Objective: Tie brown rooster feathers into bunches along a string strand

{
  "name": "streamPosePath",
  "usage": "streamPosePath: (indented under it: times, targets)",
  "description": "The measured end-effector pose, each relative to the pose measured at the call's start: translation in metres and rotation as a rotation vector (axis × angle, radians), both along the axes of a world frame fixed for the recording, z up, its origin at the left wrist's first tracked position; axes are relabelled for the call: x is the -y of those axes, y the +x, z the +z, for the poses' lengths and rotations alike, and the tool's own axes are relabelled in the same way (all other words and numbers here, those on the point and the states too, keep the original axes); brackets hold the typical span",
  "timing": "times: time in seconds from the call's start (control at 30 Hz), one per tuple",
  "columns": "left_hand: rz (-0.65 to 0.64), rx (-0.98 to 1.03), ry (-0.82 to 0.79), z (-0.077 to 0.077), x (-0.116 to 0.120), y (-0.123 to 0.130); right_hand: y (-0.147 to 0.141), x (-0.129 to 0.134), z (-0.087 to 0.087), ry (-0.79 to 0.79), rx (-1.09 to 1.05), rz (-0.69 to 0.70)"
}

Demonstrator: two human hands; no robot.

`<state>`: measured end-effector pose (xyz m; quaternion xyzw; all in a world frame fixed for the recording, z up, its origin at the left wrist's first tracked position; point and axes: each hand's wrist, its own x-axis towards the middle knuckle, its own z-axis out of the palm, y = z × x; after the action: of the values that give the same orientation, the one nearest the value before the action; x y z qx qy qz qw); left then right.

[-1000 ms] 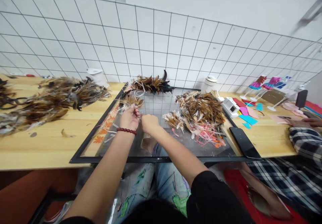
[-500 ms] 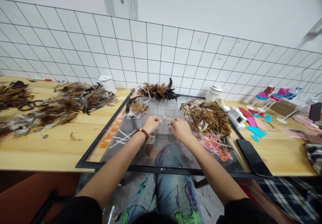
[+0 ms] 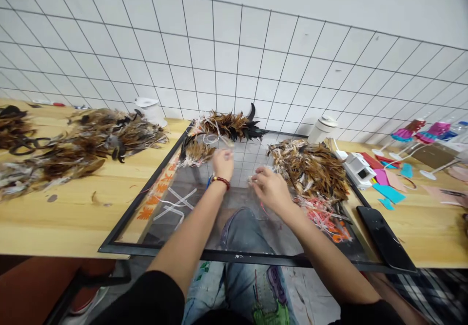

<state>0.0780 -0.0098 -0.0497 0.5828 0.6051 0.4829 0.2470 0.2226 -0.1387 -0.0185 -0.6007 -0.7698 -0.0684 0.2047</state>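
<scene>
My left hand [image 3: 223,164] is raised over the glass-topped frame [image 3: 161,251], its fingers closed at the tips. A small pale-brown piece [image 3: 227,142], blurred and feather-like, sticks out beyond them. My right hand [image 3: 271,186] hovers lower over the glass, fingers loosely curled and apart; a tiny whitish bit shows by its fingertips. To the right of that hand lies a heap of brown feathers [image 3: 310,166]. Behind my left hand are a bound row of brown and black feathers [image 3: 234,124] and a smaller feather bunch [image 3: 197,153].
Pink and white strips [image 3: 318,213] lie below the heap. White strips [image 3: 177,203] are on the glass at left. A black phone [image 3: 383,237] rests on the frame's right edge. More feathers [image 3: 73,154] cover the left table. A white lidded container [image 3: 322,129] stands behind.
My hands have moved apart. The left went up and away with the small pale piece; the right stayed low, its fingers loosening. The view has tilted down slightly.
</scene>
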Motion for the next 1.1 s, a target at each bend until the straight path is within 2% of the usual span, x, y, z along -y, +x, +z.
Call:
streamPosePath:
  times: [0.07, 0.13, 0.23, 0.3, 0.37, 0.4, 0.47, 0.57, 0.63, 0.73, 0.83, 0.9, 1.0, 1.1]
  targets:
    - [-0.139, 0.053, 0.085, -0.003, 0.018, 0.030, 0.013, -0.010, -0.005, 0.030, -0.060, -0.045]
    - [-0.235, 0.077, 0.118, -0.004, 0.026, 0.046, 0.022, -0.018, -0.015, 0.062, -0.139, -0.099]
    - [-0.310, 0.102, 0.121, -0.002, 0.018, 0.039, 0.028, -0.022, -0.029, 0.063, -0.234, -0.132]
    - [-0.232, 0.125, 0.086, 0.002, 0.005, 0.023, 0.033, -0.025, -0.032, 0.021, -0.257, -0.123]
    - [-0.089, 0.239, 0.017, 0.003, -0.006, 0.008, 0.041, -0.030, -0.028, -0.029, -0.257, -0.137]
    - [-0.063, 0.289, 0.009, 0.002, -0.009, 0.002, 0.046, -0.033, -0.025, -0.046, -0.253, -0.164]
    - [-0.099, 0.288, 0.012, -0.001, -0.008, -0.010, 0.056, -0.039, -0.020, -0.049, -0.241, -0.232]
    - [-0.197, 0.123, 0.094, -0.005, -0.004, -0.025, 0.062, -0.041, -0.021, -0.002, -0.222, -0.261]
    - [-0.196, -0.027, 0.117, -0.007, -0.010, -0.033, 0.057, -0.037, -0.027, 0.011, -0.196, -0.219]
    - [-0.090, -0.215, -0.025, -0.007, -0.034, -0.041, 0.048, -0.031, -0.034, 0.002, -0.179, -0.166]
    - [0.035, -0.237, -0.182, -0.007, -0.061, -0.049, 0.044, -0.028, -0.035, 0.005, -0.224, -0.150]
    - [0.067, -0.207, -0.193, -0.007, -0.072, -0.056, 0.044, -0.028, -0.034, 0.002, -0.247, -0.148]
    - [0.077, -0.109, -0.101, -0.009, -0.073, -0.058, 0.049, -0.029, -0.033, 0.005, -0.269, -0.163]
    - [0.045, -0.045, 0.019, -0.011, -0.052, -0.037, 0.055, -0.029, -0.034, 0.026, -0.285, -0.194]
